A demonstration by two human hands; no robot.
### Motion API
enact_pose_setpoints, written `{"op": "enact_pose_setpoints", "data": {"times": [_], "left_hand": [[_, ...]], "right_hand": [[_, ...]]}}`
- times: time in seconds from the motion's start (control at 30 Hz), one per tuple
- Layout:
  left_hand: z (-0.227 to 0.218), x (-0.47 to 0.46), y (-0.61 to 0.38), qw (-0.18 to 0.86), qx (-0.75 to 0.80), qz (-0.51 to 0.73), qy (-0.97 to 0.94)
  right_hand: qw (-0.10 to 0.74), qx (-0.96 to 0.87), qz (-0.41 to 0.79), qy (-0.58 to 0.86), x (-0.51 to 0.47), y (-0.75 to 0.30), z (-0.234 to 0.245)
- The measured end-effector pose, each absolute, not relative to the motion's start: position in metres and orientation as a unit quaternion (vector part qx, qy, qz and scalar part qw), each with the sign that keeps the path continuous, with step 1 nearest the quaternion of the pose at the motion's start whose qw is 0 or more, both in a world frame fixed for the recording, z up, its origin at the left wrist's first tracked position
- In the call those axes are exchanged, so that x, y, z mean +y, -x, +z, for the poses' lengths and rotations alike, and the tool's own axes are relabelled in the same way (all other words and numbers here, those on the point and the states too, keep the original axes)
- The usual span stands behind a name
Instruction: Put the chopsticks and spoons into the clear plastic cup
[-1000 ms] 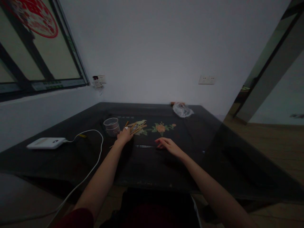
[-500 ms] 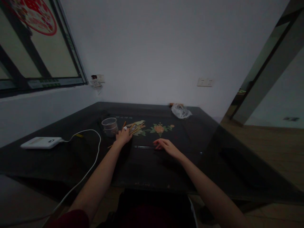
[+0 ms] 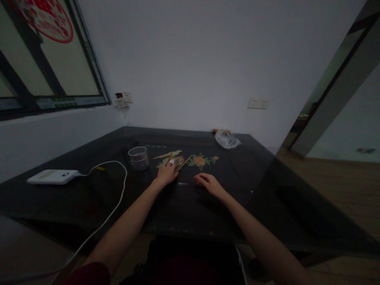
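On the dark table, my left hand (image 3: 168, 173) is closed over a loose bundle of wooden chopsticks (image 3: 184, 163), whose ends poke out past the fingers. A metal spoon appears to lie among them, along with a small white piece at the fingertips that I cannot make out; the palm hides the rest. To the left of that hand stands a clear plastic cup (image 3: 139, 159), upright and apart from it. My right hand (image 3: 210, 183) rests near the table's middle, holding nothing, its fingers loosely bent and a little apart.
A white power bank (image 3: 52, 177) lies at the left, its white cable (image 3: 123, 186) curving across the table and over the front edge. Toward the back right lies a crumpled clear plastic bag (image 3: 227, 139). A dark flat object (image 3: 303, 209) is at the right.
My left hand has slid to the right, away from the cup, and the chopsticks have shifted right with it. My right hand has hardly moved.
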State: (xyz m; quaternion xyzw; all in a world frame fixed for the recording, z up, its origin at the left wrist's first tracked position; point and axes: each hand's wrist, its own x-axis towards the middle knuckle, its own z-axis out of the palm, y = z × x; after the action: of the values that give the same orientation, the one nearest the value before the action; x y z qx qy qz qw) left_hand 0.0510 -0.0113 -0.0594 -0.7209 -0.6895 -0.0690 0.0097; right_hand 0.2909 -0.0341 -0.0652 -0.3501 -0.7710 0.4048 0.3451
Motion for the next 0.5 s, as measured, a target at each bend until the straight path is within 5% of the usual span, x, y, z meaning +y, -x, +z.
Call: {"op": "enact_pose_setpoints", "data": {"times": [0.5], "left_hand": [[-0.052,-0.013,-0.057,-0.045,-0.636,-0.16,0.754]], "right_hand": [[0.28,-0.865,0.157,0.386,-0.043,-0.277,-0.067]]}}
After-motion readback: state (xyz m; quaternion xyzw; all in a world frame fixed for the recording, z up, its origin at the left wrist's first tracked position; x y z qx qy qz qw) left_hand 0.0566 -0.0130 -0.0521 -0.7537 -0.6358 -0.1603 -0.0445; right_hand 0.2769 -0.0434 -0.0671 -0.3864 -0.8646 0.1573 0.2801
